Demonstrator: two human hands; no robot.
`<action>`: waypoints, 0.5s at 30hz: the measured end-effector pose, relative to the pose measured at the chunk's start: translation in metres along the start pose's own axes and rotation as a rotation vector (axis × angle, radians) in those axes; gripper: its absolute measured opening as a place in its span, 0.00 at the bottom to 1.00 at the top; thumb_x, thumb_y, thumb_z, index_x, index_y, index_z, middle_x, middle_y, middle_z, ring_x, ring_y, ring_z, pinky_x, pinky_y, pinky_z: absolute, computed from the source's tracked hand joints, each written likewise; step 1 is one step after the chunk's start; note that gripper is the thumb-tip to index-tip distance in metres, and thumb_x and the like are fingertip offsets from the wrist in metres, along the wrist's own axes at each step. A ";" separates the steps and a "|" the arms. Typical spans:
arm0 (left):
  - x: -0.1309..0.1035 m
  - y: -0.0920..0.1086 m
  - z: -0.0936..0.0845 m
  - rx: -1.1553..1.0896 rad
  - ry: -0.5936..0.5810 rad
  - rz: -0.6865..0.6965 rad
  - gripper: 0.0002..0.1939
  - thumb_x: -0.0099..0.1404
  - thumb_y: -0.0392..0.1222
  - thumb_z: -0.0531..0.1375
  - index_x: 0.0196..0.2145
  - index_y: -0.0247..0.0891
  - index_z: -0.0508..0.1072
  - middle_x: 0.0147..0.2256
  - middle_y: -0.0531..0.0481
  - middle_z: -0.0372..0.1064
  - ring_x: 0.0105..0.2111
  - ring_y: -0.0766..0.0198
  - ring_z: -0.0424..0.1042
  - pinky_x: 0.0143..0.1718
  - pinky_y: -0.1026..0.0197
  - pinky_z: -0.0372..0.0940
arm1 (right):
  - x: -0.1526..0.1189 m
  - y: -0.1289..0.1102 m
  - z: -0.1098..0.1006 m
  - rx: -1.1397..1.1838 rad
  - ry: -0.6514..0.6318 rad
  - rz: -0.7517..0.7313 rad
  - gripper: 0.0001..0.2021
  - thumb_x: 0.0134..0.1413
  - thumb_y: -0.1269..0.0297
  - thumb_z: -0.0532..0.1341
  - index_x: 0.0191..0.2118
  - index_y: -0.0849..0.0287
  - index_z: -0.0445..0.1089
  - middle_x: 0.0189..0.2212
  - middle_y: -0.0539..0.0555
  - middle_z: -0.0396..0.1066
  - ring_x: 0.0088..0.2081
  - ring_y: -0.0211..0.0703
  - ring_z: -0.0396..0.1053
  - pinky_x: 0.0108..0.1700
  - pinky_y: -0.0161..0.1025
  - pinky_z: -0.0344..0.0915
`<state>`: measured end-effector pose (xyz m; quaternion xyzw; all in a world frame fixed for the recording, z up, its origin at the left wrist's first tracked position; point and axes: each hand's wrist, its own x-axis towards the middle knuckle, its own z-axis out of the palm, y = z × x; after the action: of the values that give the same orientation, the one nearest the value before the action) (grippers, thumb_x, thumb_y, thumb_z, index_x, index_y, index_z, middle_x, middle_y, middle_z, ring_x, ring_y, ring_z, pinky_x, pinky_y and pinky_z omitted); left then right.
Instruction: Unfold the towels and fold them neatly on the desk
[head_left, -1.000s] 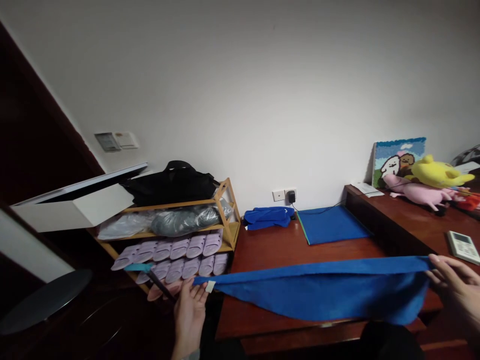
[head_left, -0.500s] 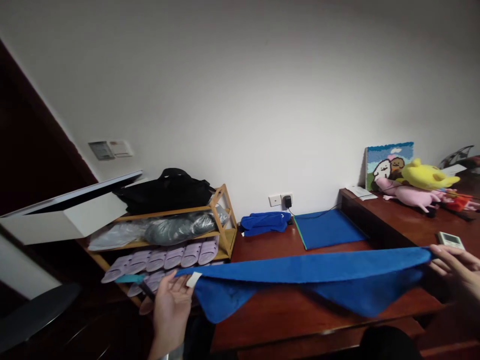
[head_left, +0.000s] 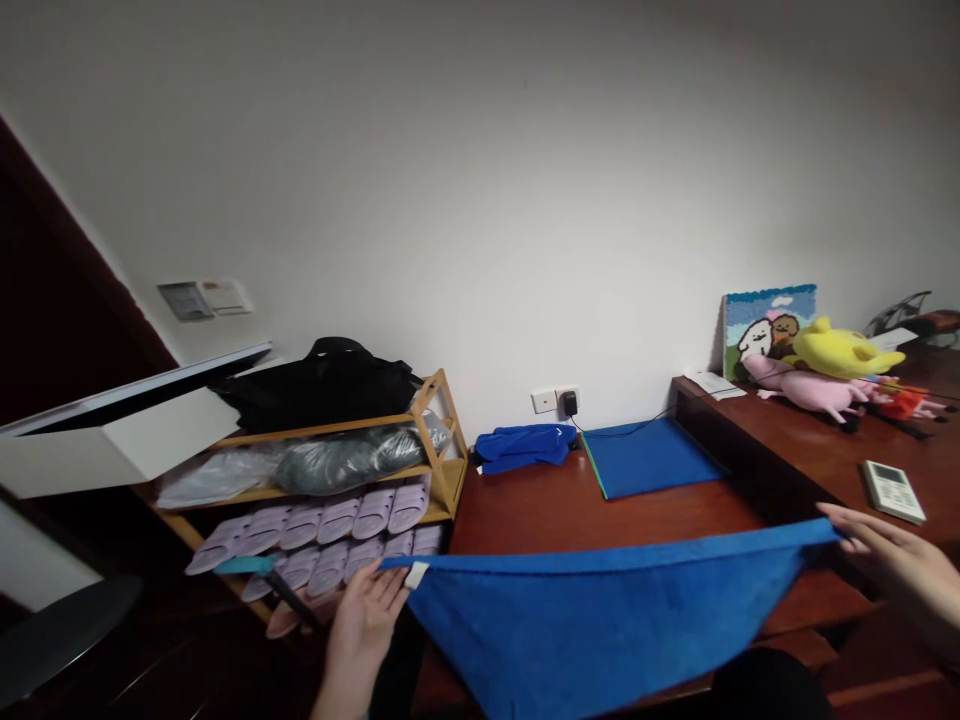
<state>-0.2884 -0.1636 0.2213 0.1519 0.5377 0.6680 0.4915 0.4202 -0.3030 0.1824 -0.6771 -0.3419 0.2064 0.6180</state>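
A blue cloth [head_left: 600,625] hangs stretched between my two hands over the front of the brown table, its top edge nearly straight and its lower part sagging out of the frame. My left hand [head_left: 367,615] pinches the left corner, beside a small white tag. The right corner is gripped between the thumb and fingers of my right hand [head_left: 874,540]. Behind the cloth, a flat blue cloth with a green edge [head_left: 652,458] lies on the table, and a folded blue cloth [head_left: 525,447] sits to its left by the wall.
A wooden rack [head_left: 442,490] at the left holds lilac slippers [head_left: 337,520], wrapped items and a black bag [head_left: 322,385]. On the raised right surface are plush toys [head_left: 840,350], a picture [head_left: 765,320] and a white remote [head_left: 892,490]. A plug [head_left: 569,402] with a cable is at the wall.
Both hands have moved lower, and the cloth now hangs down as a broad sheet instead of billowing in a narrow fold. The view has shifted slightly.
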 end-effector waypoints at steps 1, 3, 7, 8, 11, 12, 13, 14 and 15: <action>0.004 -0.001 0.011 0.004 -0.019 -0.036 0.05 0.61 0.37 0.62 0.35 0.42 0.69 0.32 0.51 0.75 0.36 0.58 0.79 0.47 0.50 0.76 | 0.009 -0.005 0.010 0.031 -0.034 0.055 0.23 0.36 0.44 0.73 0.40 0.50 0.85 0.52 0.64 0.80 0.43 0.55 0.80 0.34 0.41 0.78; 0.008 0.001 0.035 0.009 -0.051 -0.064 0.04 0.62 0.36 0.62 0.34 0.42 0.69 0.32 0.51 0.74 0.35 0.59 0.79 0.49 0.50 0.75 | 0.027 -0.015 0.030 0.082 -0.084 0.108 0.24 0.38 0.45 0.71 0.39 0.56 0.84 0.52 0.66 0.80 0.39 0.50 0.78 0.33 0.38 0.75; 0.004 0.021 0.073 -0.059 -0.096 -0.019 0.04 0.65 0.34 0.57 0.34 0.42 0.68 0.31 0.50 0.75 0.34 0.62 0.79 0.48 0.55 0.74 | 0.058 -0.040 0.054 0.082 -0.124 0.083 0.28 0.44 0.48 0.68 0.46 0.65 0.81 0.51 0.68 0.80 0.38 0.42 0.74 0.35 0.34 0.70; 0.002 0.026 0.077 -0.082 -0.105 0.004 0.04 0.66 0.34 0.57 0.34 0.42 0.68 0.31 0.50 0.75 0.34 0.62 0.79 0.48 0.56 0.74 | 0.062 -0.047 0.056 0.086 -0.127 0.084 0.29 0.44 0.49 0.68 0.48 0.66 0.81 0.51 0.67 0.79 0.38 0.42 0.73 0.35 0.34 0.70; 0.002 0.034 0.069 -0.139 -0.118 0.073 0.03 0.65 0.35 0.57 0.35 0.42 0.69 0.31 0.50 0.75 0.33 0.62 0.79 0.45 0.57 0.75 | 0.066 -0.061 0.048 0.079 -0.137 0.058 0.30 0.43 0.49 0.70 0.51 0.64 0.81 0.51 0.64 0.79 0.39 0.41 0.72 0.37 0.33 0.70; 0.004 0.031 0.059 -0.143 -0.108 0.082 0.03 0.65 0.35 0.57 0.35 0.42 0.69 0.30 0.51 0.75 0.33 0.61 0.79 0.42 0.58 0.75 | 0.064 -0.062 0.043 0.056 -0.149 0.037 0.31 0.42 0.48 0.71 0.51 0.63 0.81 0.51 0.63 0.79 0.39 0.41 0.72 0.37 0.32 0.69; 0.007 0.025 0.047 -0.136 -0.095 0.082 0.02 0.64 0.36 0.58 0.35 0.43 0.69 0.30 0.51 0.75 0.32 0.61 0.79 0.40 0.59 0.75 | 0.061 -0.059 0.037 0.022 -0.164 0.007 0.32 0.41 0.46 0.72 0.51 0.61 0.81 0.50 0.62 0.80 0.38 0.41 0.72 0.36 0.32 0.69; 0.012 0.016 0.033 -0.112 -0.081 0.082 0.02 0.63 0.37 0.59 0.34 0.43 0.69 0.29 0.51 0.75 0.31 0.61 0.78 0.38 0.59 0.75 | 0.056 -0.052 0.031 -0.032 -0.154 -0.033 0.32 0.40 0.44 0.72 0.50 0.60 0.82 0.47 0.61 0.81 0.36 0.41 0.72 0.34 0.33 0.69; 0.016 0.004 0.018 -0.069 -0.060 0.084 0.02 0.62 0.39 0.59 0.34 0.43 0.68 0.28 0.51 0.74 0.30 0.60 0.78 0.35 0.59 0.75 | 0.050 -0.042 0.026 -0.095 -0.151 -0.069 0.33 0.40 0.41 0.72 0.49 0.58 0.83 0.43 0.60 0.82 0.33 0.41 0.72 0.32 0.33 0.70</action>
<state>-0.2849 -0.1395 0.2264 0.1771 0.4924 0.7013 0.4841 0.4272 -0.2486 0.2271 -0.6760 -0.4200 0.2192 0.5644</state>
